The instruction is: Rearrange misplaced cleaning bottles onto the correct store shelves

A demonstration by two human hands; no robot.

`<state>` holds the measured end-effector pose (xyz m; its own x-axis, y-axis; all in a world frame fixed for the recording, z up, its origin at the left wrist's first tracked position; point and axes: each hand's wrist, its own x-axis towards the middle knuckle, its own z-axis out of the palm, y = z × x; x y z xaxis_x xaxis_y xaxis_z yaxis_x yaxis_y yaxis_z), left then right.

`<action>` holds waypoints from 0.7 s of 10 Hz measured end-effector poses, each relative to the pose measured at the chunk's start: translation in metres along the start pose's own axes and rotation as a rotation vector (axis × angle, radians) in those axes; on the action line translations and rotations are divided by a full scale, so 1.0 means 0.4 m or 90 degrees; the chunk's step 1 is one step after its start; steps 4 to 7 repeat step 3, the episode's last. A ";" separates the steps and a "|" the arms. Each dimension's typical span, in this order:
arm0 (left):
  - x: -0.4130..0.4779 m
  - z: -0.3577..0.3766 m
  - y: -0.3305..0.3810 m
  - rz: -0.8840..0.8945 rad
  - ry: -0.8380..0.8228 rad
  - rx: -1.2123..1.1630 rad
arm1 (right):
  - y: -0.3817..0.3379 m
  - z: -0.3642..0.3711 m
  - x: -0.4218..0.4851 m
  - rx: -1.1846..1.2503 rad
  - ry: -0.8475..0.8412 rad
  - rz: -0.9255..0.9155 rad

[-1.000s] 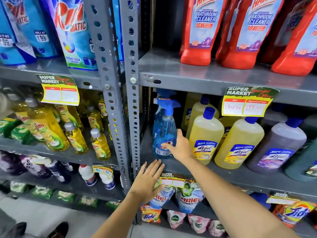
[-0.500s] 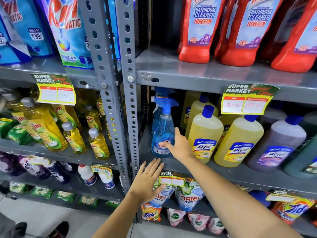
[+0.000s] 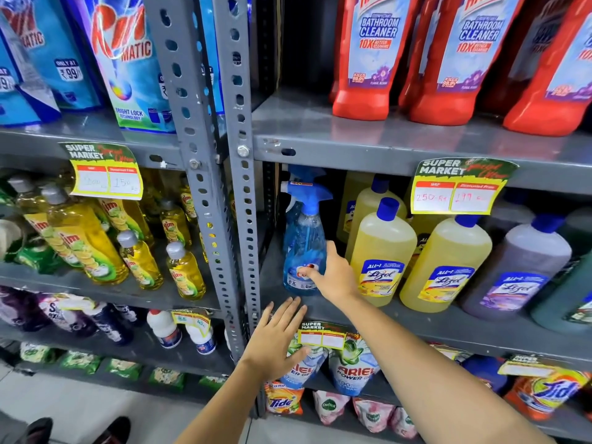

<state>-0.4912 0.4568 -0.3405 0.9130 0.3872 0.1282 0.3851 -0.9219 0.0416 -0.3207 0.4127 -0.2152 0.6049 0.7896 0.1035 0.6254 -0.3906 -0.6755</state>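
A blue trigger spray bottle (image 3: 304, 238) stands upright at the left end of the middle grey shelf (image 3: 416, 328), beside yellow Lizol bottles (image 3: 381, 251). My right hand (image 3: 336, 277) grips its lower part, with the thumb on the front label and the index finger up along its right side; the other fingers are hidden behind it. My left hand (image 3: 275, 341) is open with fingers spread, held flat in front of the shelf's front edge just below the bottle and holding nothing.
Red bathroom cleaner bottles (image 3: 368, 59) fill the shelf above. A purple Lizol bottle (image 3: 519, 267) stands further right. A perforated grey upright (image 3: 237, 219) borders the bay. Left of it are yellow dish-liquid bottles (image 3: 86, 245). Detergent pouches (image 3: 349, 366) sit below.
My right hand stays on the spray bottle and my left hand stays at the shelf edge. Only the view has shifted slightly.
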 end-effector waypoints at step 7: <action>-0.001 0.009 0.008 -0.016 0.027 -0.033 | 0.068 -0.008 -0.061 0.182 0.004 0.053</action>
